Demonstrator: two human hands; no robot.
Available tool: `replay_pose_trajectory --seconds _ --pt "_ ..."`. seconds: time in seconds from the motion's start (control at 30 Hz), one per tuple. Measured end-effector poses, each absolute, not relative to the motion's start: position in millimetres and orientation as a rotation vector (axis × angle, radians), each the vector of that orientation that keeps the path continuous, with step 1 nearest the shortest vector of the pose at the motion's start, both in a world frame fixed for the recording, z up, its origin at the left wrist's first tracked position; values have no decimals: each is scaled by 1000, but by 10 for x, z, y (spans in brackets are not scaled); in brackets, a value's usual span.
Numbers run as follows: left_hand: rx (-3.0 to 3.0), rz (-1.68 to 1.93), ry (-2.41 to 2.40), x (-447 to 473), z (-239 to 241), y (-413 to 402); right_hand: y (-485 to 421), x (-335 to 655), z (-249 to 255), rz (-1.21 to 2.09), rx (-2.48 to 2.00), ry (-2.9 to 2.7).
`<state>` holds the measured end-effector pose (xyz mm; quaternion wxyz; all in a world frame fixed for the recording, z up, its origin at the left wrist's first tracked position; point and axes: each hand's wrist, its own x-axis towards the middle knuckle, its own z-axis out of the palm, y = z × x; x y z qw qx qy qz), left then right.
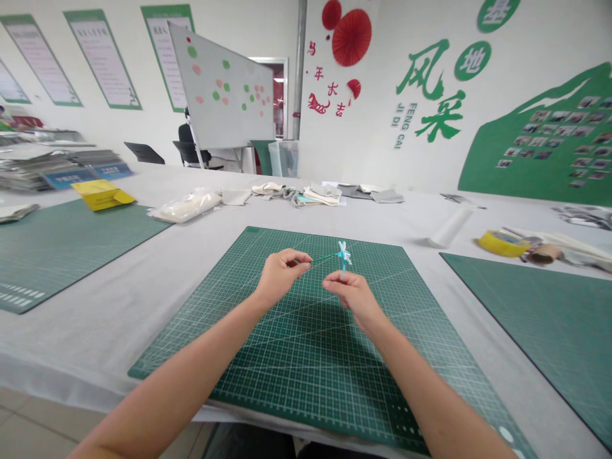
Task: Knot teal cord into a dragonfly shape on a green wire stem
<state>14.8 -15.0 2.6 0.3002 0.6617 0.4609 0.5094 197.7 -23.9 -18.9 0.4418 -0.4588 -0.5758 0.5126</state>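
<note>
A small craft flower (344, 253) with white and light-blue petals is held up above the green cutting mat (306, 357). My left hand (282, 271) pinches the thin green stem (325, 258), which runs sideways to the flower. Below the bloom, my right hand (351, 292) is closed on a light-blue strand (343, 271) that hangs from the flower. Whether the strand is thread, wire or ribbon cannot be made out. Both hands are clear of the mat's surface, and a shadow falls on it beneath the right one.
Other cutting mats lie left (71, 248) and right (535, 306). A yellow folded card (102, 194), a clear plastic package (186, 205), fabric pieces (320, 194) and a yellow tape roll (503, 243) are spread around. Behind the white-covered table stands a whiteboard (224, 83).
</note>
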Motion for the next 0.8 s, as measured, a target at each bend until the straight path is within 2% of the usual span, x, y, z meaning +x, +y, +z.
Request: replay_pose_trajectory --seconds 0.33,0.8 --pt "1799 1363 1344 125 -55 -115 -448 1883 -168 379 -1155 -2022" --pt "2433 1165 1545 158 -50 -239 -553 1887 -135 11 -993 -2085"
